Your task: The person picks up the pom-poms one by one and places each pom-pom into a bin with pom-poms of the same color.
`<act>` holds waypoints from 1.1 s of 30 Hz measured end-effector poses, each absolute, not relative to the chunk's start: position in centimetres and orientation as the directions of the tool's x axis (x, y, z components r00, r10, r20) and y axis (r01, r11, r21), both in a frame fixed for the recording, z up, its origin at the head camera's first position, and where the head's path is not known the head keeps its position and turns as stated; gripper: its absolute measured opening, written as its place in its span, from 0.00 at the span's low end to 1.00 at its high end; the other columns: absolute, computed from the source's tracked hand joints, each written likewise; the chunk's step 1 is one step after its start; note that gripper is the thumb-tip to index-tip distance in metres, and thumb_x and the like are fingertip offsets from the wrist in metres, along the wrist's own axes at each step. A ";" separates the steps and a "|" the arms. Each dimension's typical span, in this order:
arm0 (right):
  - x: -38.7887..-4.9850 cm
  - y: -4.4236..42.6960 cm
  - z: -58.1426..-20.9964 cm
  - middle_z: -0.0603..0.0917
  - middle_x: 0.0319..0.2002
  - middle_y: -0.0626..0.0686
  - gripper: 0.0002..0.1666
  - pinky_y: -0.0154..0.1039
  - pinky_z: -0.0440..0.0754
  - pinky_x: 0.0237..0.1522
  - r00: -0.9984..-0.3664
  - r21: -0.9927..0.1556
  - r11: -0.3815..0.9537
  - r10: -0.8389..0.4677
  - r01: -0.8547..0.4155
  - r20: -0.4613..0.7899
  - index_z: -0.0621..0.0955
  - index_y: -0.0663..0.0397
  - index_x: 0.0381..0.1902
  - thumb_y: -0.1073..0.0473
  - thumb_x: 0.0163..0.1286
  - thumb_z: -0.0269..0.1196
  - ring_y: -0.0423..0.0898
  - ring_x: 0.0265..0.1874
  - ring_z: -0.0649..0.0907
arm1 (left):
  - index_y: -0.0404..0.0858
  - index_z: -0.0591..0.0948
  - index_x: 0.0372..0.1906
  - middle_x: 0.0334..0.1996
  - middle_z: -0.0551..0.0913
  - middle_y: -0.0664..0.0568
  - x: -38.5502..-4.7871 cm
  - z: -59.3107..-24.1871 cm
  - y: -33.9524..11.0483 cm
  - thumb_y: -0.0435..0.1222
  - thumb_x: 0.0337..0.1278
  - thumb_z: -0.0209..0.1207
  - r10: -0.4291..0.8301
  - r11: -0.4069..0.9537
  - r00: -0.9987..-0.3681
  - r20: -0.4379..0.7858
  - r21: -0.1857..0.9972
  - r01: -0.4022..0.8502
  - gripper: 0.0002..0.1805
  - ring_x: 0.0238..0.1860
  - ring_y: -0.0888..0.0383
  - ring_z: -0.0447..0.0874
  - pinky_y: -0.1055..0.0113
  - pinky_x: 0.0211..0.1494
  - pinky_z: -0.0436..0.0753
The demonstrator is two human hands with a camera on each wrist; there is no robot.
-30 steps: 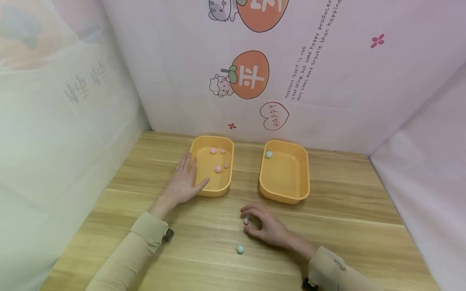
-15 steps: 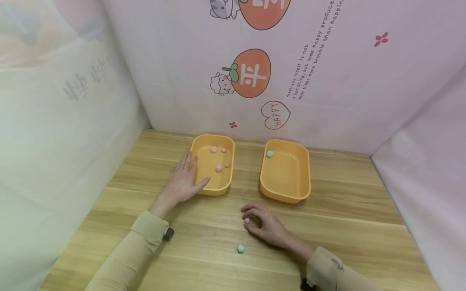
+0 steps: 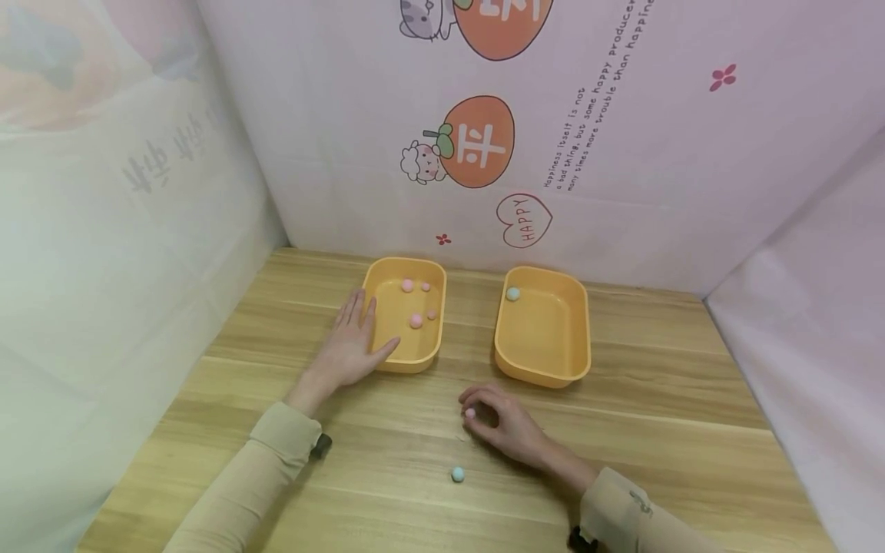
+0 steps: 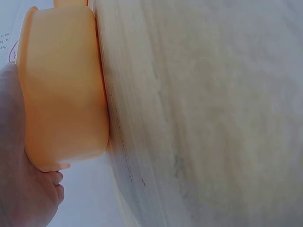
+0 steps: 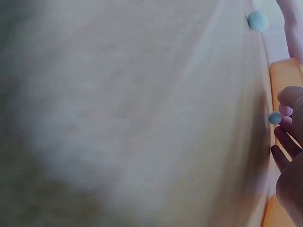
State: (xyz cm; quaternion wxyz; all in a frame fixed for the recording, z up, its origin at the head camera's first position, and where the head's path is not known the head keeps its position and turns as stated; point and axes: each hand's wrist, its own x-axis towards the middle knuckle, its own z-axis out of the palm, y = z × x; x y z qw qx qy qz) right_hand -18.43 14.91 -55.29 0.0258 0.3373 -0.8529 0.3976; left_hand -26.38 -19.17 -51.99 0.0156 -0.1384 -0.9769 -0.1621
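Observation:
In the head view, my left hand (image 3: 346, 347) rests spread on the front left corner of the left yellow tray (image 3: 406, 367), thumb over the front rim. This tray holds several pink balls (image 3: 415, 321). My right hand (image 3: 513, 430) pinches a small pink ball (image 3: 470, 413) between thumb and finger, in front of the trays. Right beside that pink ball, the right wrist view shows a small blue ball (image 5: 275, 117) at the fingertips; whether it is held or lies on the table, I cannot tell. Nearer me, another blue ball (image 3: 458, 475) lies on the table.
The right yellow tray (image 3: 542, 378) stands apart from the left one and has a light blue ball (image 3: 512, 293) in its back left corner. Printed white cloth (image 3: 608, 230) hangs behind the wooden table (image 3: 387, 468) and along both sides.
My right thumb and finger have drawn together round the small pink ball, which has moved slightly up in the head view. The left hand stays on the tray.

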 end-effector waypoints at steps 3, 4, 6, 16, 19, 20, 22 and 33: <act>-18.9 14.9 -55.3 0.91 0.53 0.53 0.08 0.46 0.90 0.64 -0.750 -0.660 0.415 -0.551 -0.626 0.366 0.88 0.55 0.48 0.68 0.73 0.72 0.51 0.55 0.89 | 0.28 0.49 0.89 0.90 0.38 0.30 -26.3 -52.0 -19.1 0.68 0.80 0.45 0.264 0.908 -0.962 0.073 0.318 0.273 0.57 0.92 0.35 0.35 0.42 0.95 0.45; -19.2 14.9 -55.4 0.92 0.52 0.53 0.09 0.44 0.90 0.63 -0.740 -0.656 0.400 -0.548 -0.641 0.389 0.88 0.55 0.48 0.68 0.73 0.72 0.50 0.54 0.89 | 0.28 0.49 0.89 0.90 0.38 0.30 -26.3 -52.0 -19.1 0.68 0.80 0.45 0.265 0.907 -0.962 0.073 0.318 0.274 0.57 0.92 0.35 0.35 0.42 0.95 0.45; -20.0 15.0 -56.3 0.92 0.51 0.54 0.08 0.38 0.90 0.61 -0.702 -0.639 0.348 -0.547 -0.686 0.456 0.88 0.56 0.50 0.65 0.75 0.71 0.47 0.53 0.89 | 0.28 0.49 0.89 0.90 0.38 0.30 -26.4 -52.0 -19.1 0.68 0.80 0.45 0.265 0.908 -0.961 0.075 0.317 0.275 0.57 0.92 0.35 0.36 0.42 0.95 0.45; -21.2 14.9 -56.4 0.91 0.47 0.47 0.05 0.37 0.90 0.60 -0.705 -0.632 0.355 -0.531 -0.689 0.470 0.88 0.48 0.48 0.60 0.78 0.71 0.44 0.51 0.89 | 0.28 0.50 0.89 0.90 0.39 0.29 -26.4 -52.1 -19.2 0.69 0.80 0.45 0.270 0.907 -0.959 0.082 0.314 0.282 0.57 0.92 0.34 0.37 0.42 0.95 0.46; -21.0 14.7 -55.3 0.91 0.46 0.48 0.04 0.41 0.90 0.59 -0.732 -0.644 0.389 -0.530 -0.659 0.428 0.88 0.52 0.47 0.62 0.77 0.71 0.45 0.51 0.89 | 0.28 0.50 0.89 0.90 0.39 0.29 -26.5 -52.1 -19.2 0.68 0.80 0.45 0.271 0.906 -0.959 0.084 0.314 0.283 0.57 0.92 0.34 0.38 0.42 0.95 0.46; -21.1 14.7 -55.5 0.91 0.47 0.47 0.04 0.38 0.90 0.60 -0.730 -0.643 0.386 -0.527 -0.662 0.435 0.88 0.51 0.47 0.61 0.78 0.71 0.44 0.51 0.89 | 0.27 0.49 0.89 0.90 0.39 0.28 -26.5 -52.1 -19.2 0.68 0.80 0.45 0.271 0.906 -0.959 0.085 0.313 0.284 0.57 0.92 0.33 0.38 0.42 0.95 0.45; -21.1 14.6 -55.0 0.91 0.46 0.51 0.05 0.41 0.91 0.58 -0.724 -0.643 0.376 -0.528 -0.667 0.443 0.88 0.56 0.47 0.65 0.76 0.71 0.47 0.50 0.89 | 0.27 0.49 0.89 0.90 0.39 0.28 -26.5 -52.2 -19.2 0.68 0.80 0.45 0.272 0.906 -0.959 0.085 0.312 0.284 0.57 0.92 0.33 0.38 0.42 0.95 0.45; -22.5 14.4 -54.6 0.92 0.45 0.53 0.06 0.43 0.90 0.57 -0.695 -0.601 0.364 -0.491 -0.712 0.526 0.88 0.57 0.47 0.62 0.76 0.72 0.49 0.49 0.89 | 0.27 0.49 0.89 0.90 0.37 0.29 -26.4 -52.1 -19.2 0.68 0.80 0.46 0.275 0.904 -0.958 0.084 0.316 0.287 0.57 0.92 0.34 0.35 0.42 0.95 0.45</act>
